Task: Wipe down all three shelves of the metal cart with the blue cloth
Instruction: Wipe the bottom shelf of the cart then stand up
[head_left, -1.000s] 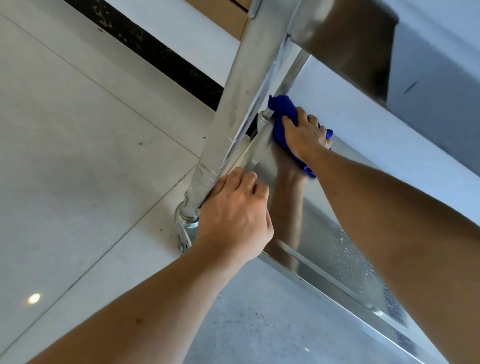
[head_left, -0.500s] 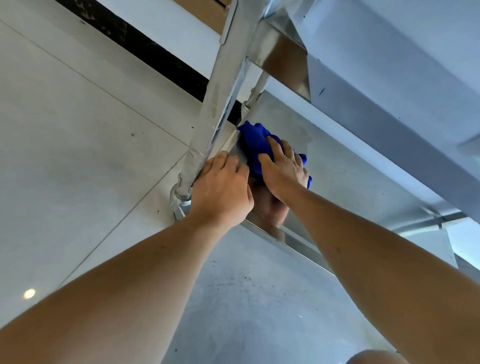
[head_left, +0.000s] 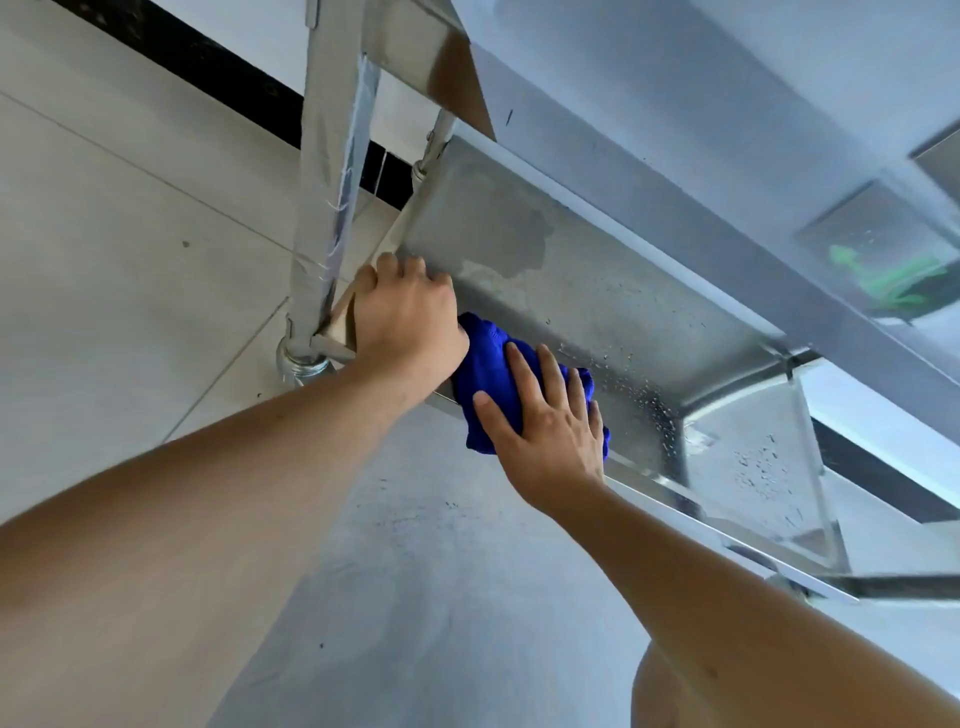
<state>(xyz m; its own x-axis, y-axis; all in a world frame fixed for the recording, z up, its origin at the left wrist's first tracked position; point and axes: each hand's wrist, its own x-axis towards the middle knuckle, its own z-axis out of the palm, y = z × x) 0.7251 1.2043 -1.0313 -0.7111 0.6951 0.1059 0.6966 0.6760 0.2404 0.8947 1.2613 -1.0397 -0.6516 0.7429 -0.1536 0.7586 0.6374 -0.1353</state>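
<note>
The metal cart's bottom shelf runs from centre to lower right, wet with droplets and a damp patch. A bunched blue cloth lies on its near edge. My right hand presses flat on the cloth with fingers spread. My left hand grips the shelf's front left corner beside the upright post, fingers curled over the edge. The shelf above overhangs at upper right.
A castor sits under the post on the tiled floor. Grey concrete floor lies below the shelf edge. A white wall with a black skirting strip runs behind the cart. My knee shows at the bottom.
My right hand has drawn the cloth from the shelf's far left corner toward the near edge and to the right. My left hand keeps its grip on the corner.
</note>
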